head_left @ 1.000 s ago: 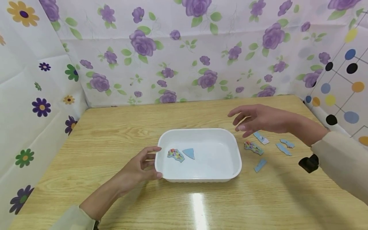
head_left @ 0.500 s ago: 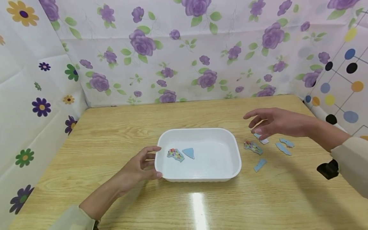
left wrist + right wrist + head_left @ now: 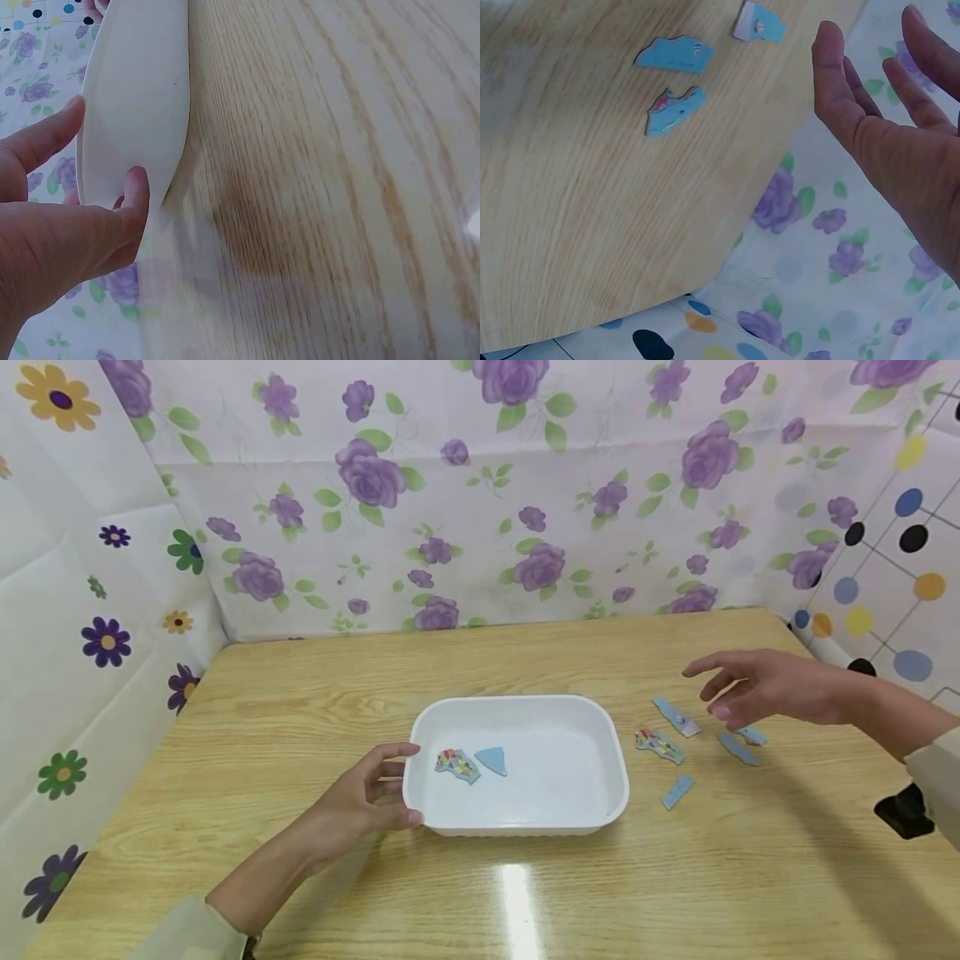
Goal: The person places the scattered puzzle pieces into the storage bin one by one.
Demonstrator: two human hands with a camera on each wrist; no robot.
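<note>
A white plastic tray (image 3: 562, 781) stands on the wooden table, and my left hand (image 3: 367, 793) holds its left end, thumb at the near corner and fingers along the rim. Inside lie a multicoloured puzzle piece (image 3: 458, 766) and a plain blue one (image 3: 492, 760). My right hand (image 3: 776, 687) hovers over the table to the right, fingers loosely bent, holding nothing. Below and left of it are a blue-and-white piece (image 3: 677, 718), a second colourful piece (image 3: 660, 746) and a small blue strip (image 3: 678, 792). Two more blue pieces (image 3: 738, 749) lie under the hand, one partly covered.
Purple-flowered cloth (image 3: 480, 527) hangs behind the table's far edge. Other patterned sheets flank it: daisies on the left (image 3: 105, 641), coloured dots on the right (image 3: 911, 585). A bright light reflection (image 3: 517, 910) shows on the wood (image 3: 337, 693) in front of the tray.
My right hand has moved rightward, away from the tray, uncovering the blue-and-white piece and partly covering another blue one. The left hand and the tray have stayed put.
</note>
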